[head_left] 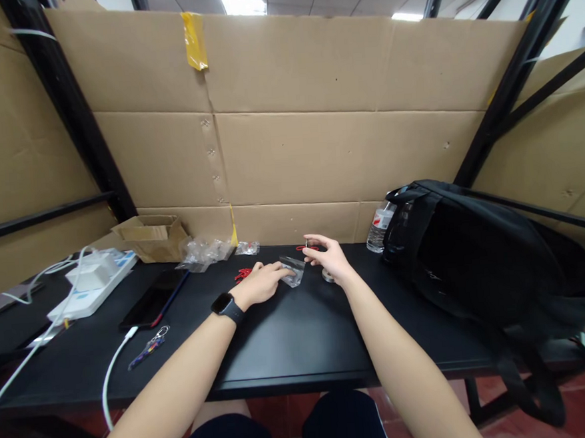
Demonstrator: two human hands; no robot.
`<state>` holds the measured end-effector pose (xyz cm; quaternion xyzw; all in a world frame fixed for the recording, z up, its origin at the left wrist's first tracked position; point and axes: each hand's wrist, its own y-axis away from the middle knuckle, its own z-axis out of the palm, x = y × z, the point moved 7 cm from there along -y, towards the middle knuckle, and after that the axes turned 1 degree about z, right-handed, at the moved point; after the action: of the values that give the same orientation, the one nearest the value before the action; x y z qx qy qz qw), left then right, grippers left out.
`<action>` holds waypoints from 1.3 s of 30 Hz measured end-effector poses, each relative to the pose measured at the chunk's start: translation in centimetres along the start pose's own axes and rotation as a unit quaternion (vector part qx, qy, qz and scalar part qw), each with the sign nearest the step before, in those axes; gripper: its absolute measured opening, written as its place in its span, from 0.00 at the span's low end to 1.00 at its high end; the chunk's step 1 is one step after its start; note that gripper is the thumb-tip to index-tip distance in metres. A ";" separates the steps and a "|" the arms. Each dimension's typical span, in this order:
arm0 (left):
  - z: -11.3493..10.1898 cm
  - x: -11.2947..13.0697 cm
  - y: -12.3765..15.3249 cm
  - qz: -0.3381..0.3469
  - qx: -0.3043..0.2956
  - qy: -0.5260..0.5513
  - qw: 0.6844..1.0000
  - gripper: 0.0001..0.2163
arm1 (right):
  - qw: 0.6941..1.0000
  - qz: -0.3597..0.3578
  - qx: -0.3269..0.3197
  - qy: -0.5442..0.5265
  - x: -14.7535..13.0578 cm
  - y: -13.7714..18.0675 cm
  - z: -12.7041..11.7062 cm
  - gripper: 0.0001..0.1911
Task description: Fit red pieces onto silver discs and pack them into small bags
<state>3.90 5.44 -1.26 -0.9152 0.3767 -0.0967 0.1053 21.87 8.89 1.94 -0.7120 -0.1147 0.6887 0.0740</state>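
Observation:
My left hand [261,282], with a dark watch on its wrist, reaches over the desk. Its fingertips grip the edge of a small clear plastic bag [294,267]. Just right of the bag, my right hand [330,256] is raised a little, thumb and fingers closed in a pinch. Between them is a red cord [300,248] with a small silvery piece, too small to make out fully. Behind my left hand lies a bunch of red cords [243,274], partly hidden. A small roll of tape [327,276] sits beneath my right hand, partly covered by it.
Crumpled clear bags [207,253] and an open cardboard box [153,237] stand at the back left. Nearer are a phone [155,300], a keychain [148,348] and a white power strip [94,283]. A water bottle [379,227] and black backpack [481,266] occupy the right.

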 end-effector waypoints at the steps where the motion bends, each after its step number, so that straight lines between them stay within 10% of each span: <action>1: 0.3 0.1 0.1 -0.006 -0.015 -0.006 1.000 0.21 | 1.000 0.000 0.001 0.001 -0.1 0.1 0.0 0.25; 11: 1.0 1.3 -0.7 -0.021 0.012 -0.009 1.000 0.19 | 0.991 -0.081 -0.007 0.109 -0.1 -0.5 -0.6 0.21; 18: 0.7 2.1 -0.4 -0.004 0.016 0.003 1.000 0.20 | 0.927 -0.172 -0.048 0.330 0.2 -0.5 -0.4 0.20; 32: 1.8 0.3 0.2 0.017 -0.128 0.050 0.990 0.21 | 0.866 -0.065 -0.218 0.445 1.6 1.3 1.5 0.13; 39: 1.8 -0.3 0.6 0.021 -0.153 0.081 0.985 0.21 | 0.858 -0.104 -0.174 0.471 2.5 0.7 2.6 0.14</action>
<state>3.75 5.42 -3.16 -0.9014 0.4138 -0.1094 -0.0650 19.33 8.77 -0.71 -0.9368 -0.2570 0.2281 0.0652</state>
